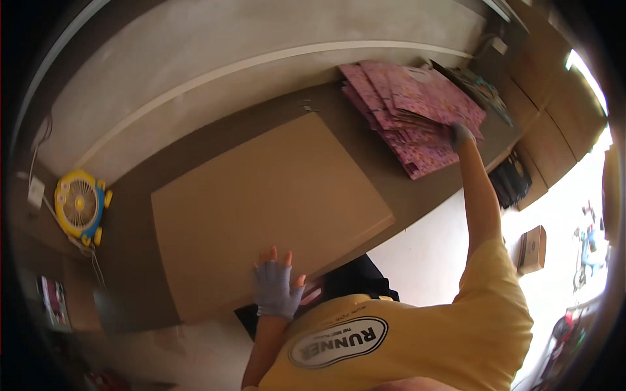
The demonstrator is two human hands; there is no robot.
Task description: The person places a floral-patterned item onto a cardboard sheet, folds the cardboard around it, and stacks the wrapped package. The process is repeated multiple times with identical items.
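Note:
A large flat brown cardboard piece point(267, 202) lies across the table in front of me. My left hand point(277, 290), in a grey fingerless glove, rests on its near edge with the fingers spread. Off to the right, my right arm stretches to a stack of flat pink patterned pieces point(417, 98) with brown edges, fanned unevenly. There my right hand point(462, 135), gloved too, is closed at the stack's right edge. Its fingertips are blurred and partly hidden, and how many pieces it grips cannot be told.
A yellow and blue fan point(79, 203) stands at the table's left end, beside the wall. Dark flat items point(476, 85) lie behind the pink stack. Large cardboard boxes point(551, 127) are piled at the right, and a small carton point(532, 250) sits on the floor.

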